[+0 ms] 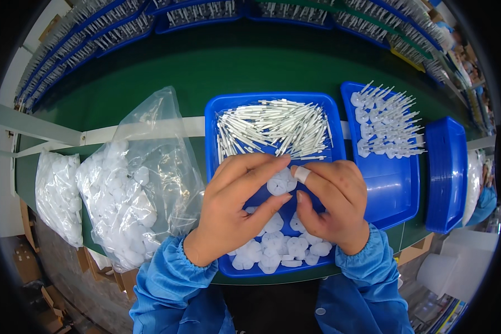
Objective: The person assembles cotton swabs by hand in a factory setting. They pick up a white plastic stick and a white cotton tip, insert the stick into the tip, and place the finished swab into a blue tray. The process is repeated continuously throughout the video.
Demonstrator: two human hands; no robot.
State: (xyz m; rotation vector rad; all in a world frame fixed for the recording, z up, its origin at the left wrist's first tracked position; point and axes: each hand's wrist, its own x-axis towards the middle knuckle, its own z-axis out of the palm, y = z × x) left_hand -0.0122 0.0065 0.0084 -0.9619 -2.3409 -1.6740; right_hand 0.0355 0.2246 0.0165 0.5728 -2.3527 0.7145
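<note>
Both hands were found raised over the middle blue tray [210,139], which lay on the green tabletop [250,61]. The left hand [225,197] was curled, its thumb and fingertips closed about a translucent white flower-shaped piece [281,183], located above the middle of that tray. The right hand [339,197] was partly closed beside the same piece, its thumb and index finger bent toward it; whether it held anything could not be determined. A white wrap [302,174] covered part of its index finger.

Within the middle tray, slim white sticks [273,125] lay heaped at the far end, and loose white pieces [270,245] lay at the near end. To the right, a second blue tray [395,192] carried rows of white pieces with sticks [381,122] at its far end. A stack of blue trays [446,178] stood beyond it. To the left were a large clear bag [122,200] and a smaller bag [58,195], both containing white pieces.
</note>
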